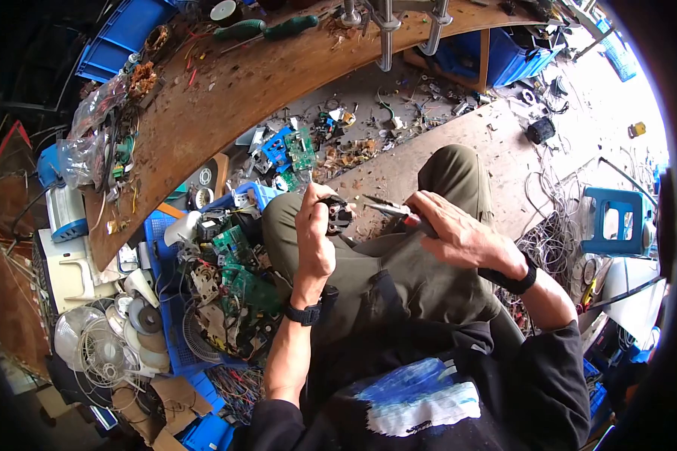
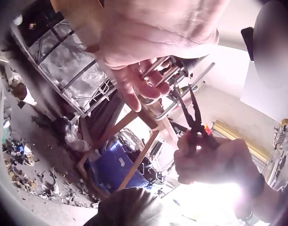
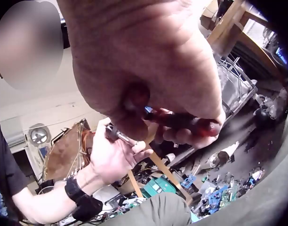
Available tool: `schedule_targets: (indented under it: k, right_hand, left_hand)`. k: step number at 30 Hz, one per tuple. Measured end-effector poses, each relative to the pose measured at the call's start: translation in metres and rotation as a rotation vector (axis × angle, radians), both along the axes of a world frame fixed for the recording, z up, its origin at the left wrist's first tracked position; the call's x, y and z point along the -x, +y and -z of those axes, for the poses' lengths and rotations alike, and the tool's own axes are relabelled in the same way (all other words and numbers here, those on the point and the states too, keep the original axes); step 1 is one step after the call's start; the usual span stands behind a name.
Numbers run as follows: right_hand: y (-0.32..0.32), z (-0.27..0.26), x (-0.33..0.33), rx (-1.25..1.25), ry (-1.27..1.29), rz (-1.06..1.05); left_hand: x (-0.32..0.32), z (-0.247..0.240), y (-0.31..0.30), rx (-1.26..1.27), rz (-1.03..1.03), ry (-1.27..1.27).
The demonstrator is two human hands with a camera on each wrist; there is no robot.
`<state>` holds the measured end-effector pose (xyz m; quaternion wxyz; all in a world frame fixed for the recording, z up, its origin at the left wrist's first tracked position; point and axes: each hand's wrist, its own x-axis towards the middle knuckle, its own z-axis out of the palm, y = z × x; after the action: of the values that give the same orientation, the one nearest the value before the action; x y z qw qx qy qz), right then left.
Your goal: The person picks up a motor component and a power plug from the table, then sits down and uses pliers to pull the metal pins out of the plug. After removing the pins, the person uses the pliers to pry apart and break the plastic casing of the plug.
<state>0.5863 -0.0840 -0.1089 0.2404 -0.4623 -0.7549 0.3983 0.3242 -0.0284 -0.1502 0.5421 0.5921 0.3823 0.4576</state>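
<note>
At the left, beside the person's knee, a blue crate (image 1: pixel 152 239) holds a heap of green circuit boards (image 1: pixel 237 259); the left hand (image 1: pixel 314 229) is raised over the lap, its fingers and thumb curled tight round a small dark part (image 1: pixel 337 213) with metal pins, held well clear of the heap; just right of it the long-nose pliers (image 1: pixel 387 210) point their tips at the part, close to it but, as far as the head view shows, not yet on it; the left wrist view suggests the tips stand slightly apart; the right hand (image 1: pixel 459 229) is wrapped round the red handles, all its fingers closed on them; further right a blue stool (image 1: pixel 613 222) stands among loose wire. This looks like the stripping of a salvaged part, at the point of lining up the tool; the next move would call for a steady left grip, the tips set onto one pin, then a firm squeeze.
</note>
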Motion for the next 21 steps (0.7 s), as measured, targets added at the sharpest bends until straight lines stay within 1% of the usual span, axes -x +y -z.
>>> schedule_targets:
  k: [1,3,4,6,9,11,13,14,15,16,17,19,21]
  right_hand:
    - [-0.002,-0.003,0.002,0.002,0.001,0.001]
    - [-0.006,-0.006,0.004,0.054,-0.018,-0.018]
    - [-0.008,-0.002,0.005,0.001,0.008,-0.001]
    - [-0.008,-0.001,0.006,-0.019,0.002,0.0]
    - [-0.007,-0.003,0.008,-0.031,-0.013,-0.004]
    - [-0.006,-0.003,0.009,-0.023,-0.023,-0.008]
    - [-0.003,0.001,0.008,0.058,-0.001,-0.03]
    - [-0.001,0.0,0.007,0.061,-0.001,-0.027]
    - [0.002,-0.003,0.007,0.154,-0.012,-0.068]
    - [0.004,-0.005,0.006,0.246,-0.024,-0.11]
    - [0.006,-0.006,0.006,0.246,-0.025,-0.109]
    - [0.008,-0.007,0.005,0.358,-0.038,-0.126]
    - [0.009,-0.008,0.004,0.328,-0.044,-0.143]
  left_hand:
    - [0.003,0.006,-0.001,0.002,0.001,0.001]
    - [0.004,0.014,-0.003,-0.044,-0.062,0.067]
    - [0.004,0.015,-0.004,-0.044,-0.059,0.067]
    - [0.001,0.015,-0.006,-0.326,-0.108,0.273]
    - [-0.004,0.01,-0.007,-0.272,-0.125,0.262]
    - [-0.008,0.0,-0.005,-0.32,-0.104,0.279]
    - [-0.009,-0.003,-0.004,-0.366,-0.079,0.294]
    - [-0.006,0.0,-0.004,-0.304,-0.03,0.283]
    - [-0.005,-0.001,-0.003,-0.243,0.019,0.271]
    - [-0.007,-0.001,-0.002,-0.243,0.02,0.27]
    - [-0.009,0.0,-0.001,-0.287,-0.004,0.273]
    - [-0.012,-0.006,-0.001,-0.329,-0.028,0.275]
    - [-0.012,-0.013,-0.003,-0.231,-0.03,0.378]
